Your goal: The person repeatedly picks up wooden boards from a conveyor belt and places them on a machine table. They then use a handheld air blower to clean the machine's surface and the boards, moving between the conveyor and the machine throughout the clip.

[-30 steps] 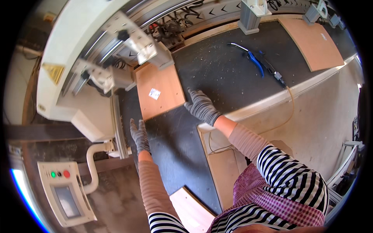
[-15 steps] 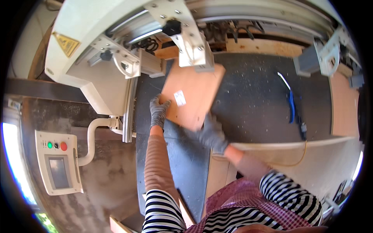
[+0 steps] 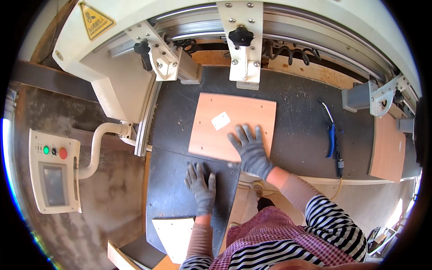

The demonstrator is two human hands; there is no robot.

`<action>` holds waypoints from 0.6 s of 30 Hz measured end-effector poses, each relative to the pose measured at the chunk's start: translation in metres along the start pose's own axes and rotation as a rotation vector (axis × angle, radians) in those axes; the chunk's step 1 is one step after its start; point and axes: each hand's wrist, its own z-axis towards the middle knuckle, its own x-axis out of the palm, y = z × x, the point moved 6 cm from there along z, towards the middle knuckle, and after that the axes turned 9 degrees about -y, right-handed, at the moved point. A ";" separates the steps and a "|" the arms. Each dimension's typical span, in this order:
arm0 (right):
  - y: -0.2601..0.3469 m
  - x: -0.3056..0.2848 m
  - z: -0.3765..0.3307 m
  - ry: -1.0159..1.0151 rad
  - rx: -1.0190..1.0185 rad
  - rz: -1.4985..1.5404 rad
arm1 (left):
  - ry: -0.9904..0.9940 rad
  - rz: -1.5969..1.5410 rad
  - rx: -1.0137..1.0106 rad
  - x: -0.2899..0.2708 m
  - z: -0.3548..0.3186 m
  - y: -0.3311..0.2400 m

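A flat wood-toned panel [image 3: 207, 135] with small holes and a white label [image 3: 221, 121] lies on the dark worktable [image 3: 306, 130]. My gloved right hand [image 3: 252, 155] rests with spread fingers on the panel's near right part, its thumb by the near edge. My left hand [image 3: 199, 186], in a grey glove too, lies on the blue-black table surface nearer me, fingers apart and nothing held. It is off the panel, a short way in front of the near edge.
A white clamp with a black knob [image 3: 241, 37] hangs beyond the panel. To the right lie a blue air gun [image 3: 332, 139] and another wooden board [image 3: 388, 146]. A control box [image 3: 55, 173] stands left. Near my left forearm is a pale panel [image 3: 173, 236].
The panel has turned and come nearer, out from under the clamp. My left hand has let go of its left edge and drawn back; my right hand has moved onto its top.
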 end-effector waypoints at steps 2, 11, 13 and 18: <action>-0.010 -0.008 0.033 -0.070 0.023 -0.006 | 0.033 0.050 -0.030 -0.006 -0.034 0.008; -0.053 -0.020 0.123 0.056 0.081 -0.102 | 0.120 0.042 -0.094 -0.030 -0.104 0.004; -0.050 -0.021 0.124 0.043 0.063 -0.106 | 0.094 0.020 -0.125 -0.030 -0.115 0.005; -0.045 -0.027 0.114 0.004 -0.008 -0.066 | 0.020 -0.021 -0.198 -0.044 -0.147 0.006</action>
